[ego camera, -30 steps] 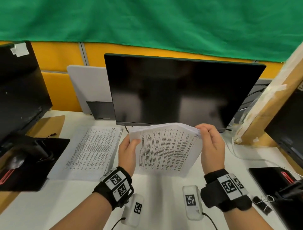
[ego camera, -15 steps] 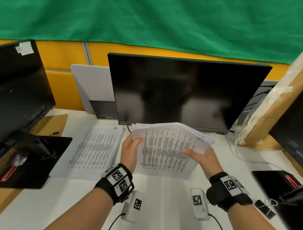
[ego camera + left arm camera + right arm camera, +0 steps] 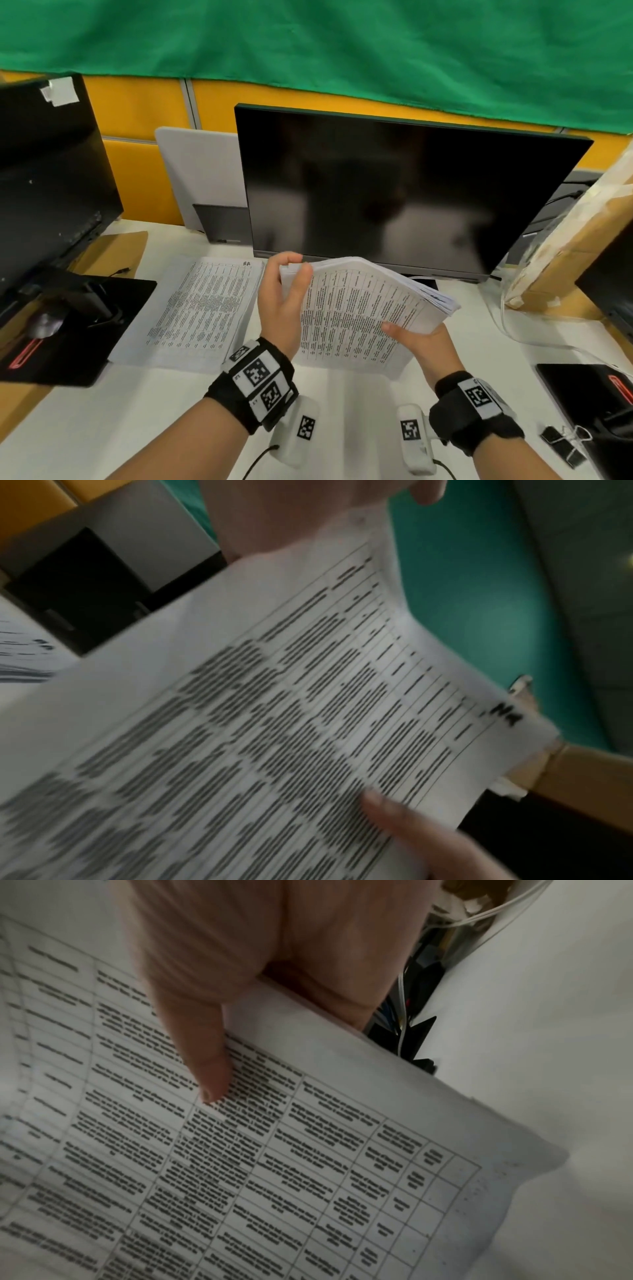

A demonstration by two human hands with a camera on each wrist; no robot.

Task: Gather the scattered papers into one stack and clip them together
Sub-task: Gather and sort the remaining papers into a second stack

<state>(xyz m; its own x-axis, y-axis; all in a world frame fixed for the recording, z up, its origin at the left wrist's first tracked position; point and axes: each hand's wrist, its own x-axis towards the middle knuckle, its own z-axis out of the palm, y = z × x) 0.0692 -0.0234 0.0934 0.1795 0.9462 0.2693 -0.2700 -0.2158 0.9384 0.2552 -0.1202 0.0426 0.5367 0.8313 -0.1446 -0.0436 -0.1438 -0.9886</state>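
The flat sheet [image 3: 202,305] lying left of the monitor [image 3: 404,192] carries a handwritten mark at its top right corner, which seems to read "AA". A like dark mark sits at a corner of the held stack [image 3: 274,723] in the left wrist view, too blurred to read. The printed tables on both are illegible.

Open white tabletop [image 3: 342,404] lies in front of the held paper stack [image 3: 359,308], between the two forearms, giving free passage there. To the rear the central monitor [image 3: 394,192] blocks the way; to the left, loose printed sheets [image 3: 202,308] lie flat beside a black monitor base [image 3: 68,325]. To the right, a cardboard box [image 3: 565,253], a white cable [image 3: 520,335] and binder clips [image 3: 565,442] near the edge narrow the room.
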